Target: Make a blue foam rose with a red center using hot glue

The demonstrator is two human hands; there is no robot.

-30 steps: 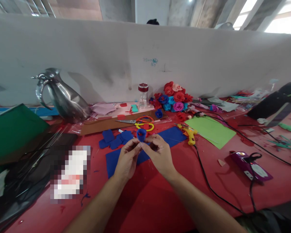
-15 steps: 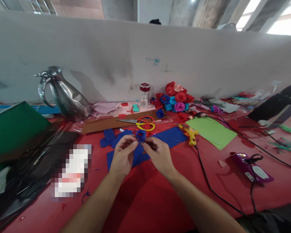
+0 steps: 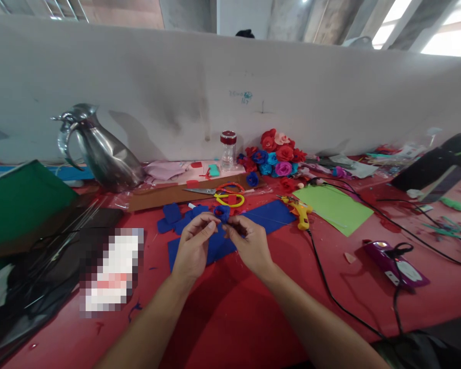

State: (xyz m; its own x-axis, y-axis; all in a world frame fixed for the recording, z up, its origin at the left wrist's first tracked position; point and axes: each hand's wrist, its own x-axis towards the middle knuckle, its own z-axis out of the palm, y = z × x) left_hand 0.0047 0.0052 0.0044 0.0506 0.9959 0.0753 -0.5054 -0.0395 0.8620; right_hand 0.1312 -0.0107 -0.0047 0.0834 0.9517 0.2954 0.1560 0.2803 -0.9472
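Observation:
A small blue paper flower (image 3: 222,212) is pinched between my two hands over the middle of the table. My left hand (image 3: 195,241) closes its thumb and fingertips on the flower's left side. From the right, my right hand (image 3: 252,245) grips its lower edge with thumb and forefinger. Beneath them lies a blue crepe paper sheet (image 3: 271,218). Several cut blue paper pieces (image 3: 172,214) rest just left of the fingers. Beyond the flower are scissors (image 3: 230,200) with yellow and red handles. A yellow glue gun (image 3: 302,214) lies to the right.
A steel jug (image 3: 107,154) and a red-lidded glass jar (image 3: 228,151) stand near the wall, beside a bunch of paper flowers (image 3: 280,154). Green paper (image 3: 336,210) lies at right. Black cords run to a purple power strip (image 3: 397,266). A dark green box (image 3: 26,205) is at left.
The flower has tipped slightly between my fingers, its red middle showing less. Both hands keep their pinch, and the whole view has shifted a little.

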